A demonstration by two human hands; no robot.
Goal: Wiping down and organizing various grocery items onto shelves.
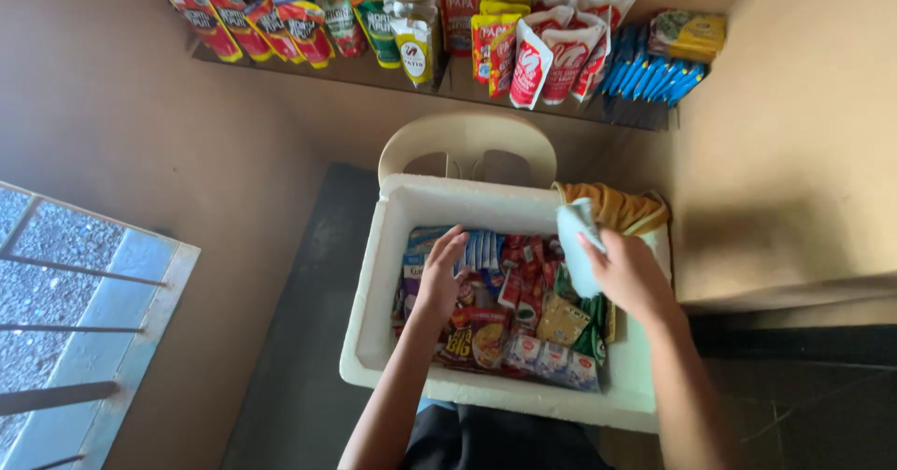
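Pale packet (pixel 576 255) in right hand (pixel 631 278); left hand (pixel 439 278) on sachets (pixel 509 288), foam box (pixel 374 320).

Both bare forearms reach forward and down, roughly parallel. The left hand (pixel 439 274) lies palm down with fingers spread. The right hand (pixel 628 274) is curled, fingers pinched closed.

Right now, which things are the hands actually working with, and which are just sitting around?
In hand:
left hand on the packets
right hand holding a pale blue pouch
white foam box

Lying about:
shelf pouches
plastic chair
yellow cloth
window grille
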